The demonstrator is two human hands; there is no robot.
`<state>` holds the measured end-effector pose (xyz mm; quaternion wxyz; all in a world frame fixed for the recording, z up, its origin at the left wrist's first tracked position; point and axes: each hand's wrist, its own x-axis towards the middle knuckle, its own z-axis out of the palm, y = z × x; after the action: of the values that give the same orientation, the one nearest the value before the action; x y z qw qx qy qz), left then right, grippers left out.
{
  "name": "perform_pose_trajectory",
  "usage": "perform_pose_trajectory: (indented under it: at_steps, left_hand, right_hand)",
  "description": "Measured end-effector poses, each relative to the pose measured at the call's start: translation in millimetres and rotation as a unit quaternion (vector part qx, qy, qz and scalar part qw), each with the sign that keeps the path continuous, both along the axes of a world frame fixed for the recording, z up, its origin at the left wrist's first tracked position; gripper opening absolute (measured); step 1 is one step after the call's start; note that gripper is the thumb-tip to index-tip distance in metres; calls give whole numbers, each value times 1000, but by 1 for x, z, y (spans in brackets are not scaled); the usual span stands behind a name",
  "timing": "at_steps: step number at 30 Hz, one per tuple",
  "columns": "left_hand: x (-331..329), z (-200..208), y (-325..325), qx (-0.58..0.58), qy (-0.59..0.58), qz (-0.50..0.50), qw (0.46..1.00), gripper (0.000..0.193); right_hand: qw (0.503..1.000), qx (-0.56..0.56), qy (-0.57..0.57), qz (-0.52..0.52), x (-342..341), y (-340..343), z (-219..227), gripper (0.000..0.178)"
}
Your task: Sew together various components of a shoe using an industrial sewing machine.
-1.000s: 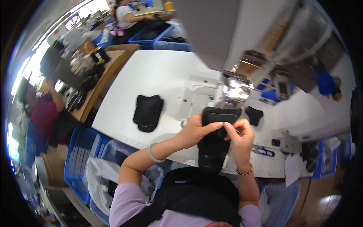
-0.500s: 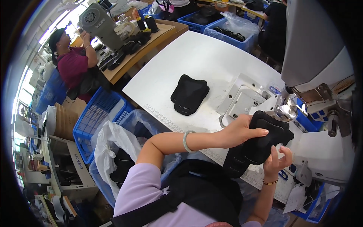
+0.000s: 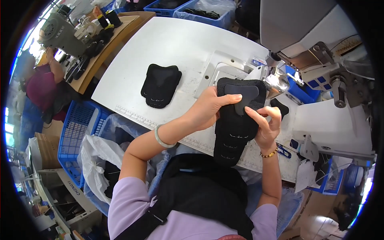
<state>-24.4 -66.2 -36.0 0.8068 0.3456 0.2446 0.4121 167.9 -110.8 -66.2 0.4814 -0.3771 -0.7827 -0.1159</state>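
Observation:
My left hand (image 3: 206,108) is closed on the left edge of a black padded fabric piece (image 3: 236,140), its thumb pressing on a smooth dark grey patch (image 3: 245,95) that lies on the piece's wide upper end. My right hand (image 3: 267,126) is at the piece's right side, a fingertip on the patch's narrow lower tip and the other fingers bent. Short rows of light stitches cross the piece's lower part. Farther left on the white table, similar black pieces (image 3: 161,86) lie in what looks like a small stack.
A sewing machine (image 3: 320,124) stands at the right, its head above the white table (image 3: 132,60). Another black piece (image 3: 281,107) lies beside it, and blue snips (image 3: 284,150) lie nearer. Left are a blue crate (image 3: 72,144) and a bag-lined bin (image 3: 94,160). A person (image 3: 40,86) works at the far left.
The held black piece has been straightened upright and now shows the grey patch under my left thumb. My right hand has come in onto the patch's tip. The whole view has shifted.

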Motion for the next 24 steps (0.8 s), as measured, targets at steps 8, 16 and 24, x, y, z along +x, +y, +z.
perform_pose_trajectory:
  at_steps: [8,16,24]
  left_hand:
    - [-7,-15,1,-22,10,-3,1000,24]
    - [-14,-28,-6,-33,43,45,998,23]
    - [-25,-34,-6,-16,58,37,997,28]
  right_hand:
    - [999,-18,28,23,-8,3,-9,41]
    - [993,-93,50,56,-15,2,-20,40]
    - [993,-100,45,49,-19,5,-25,45]
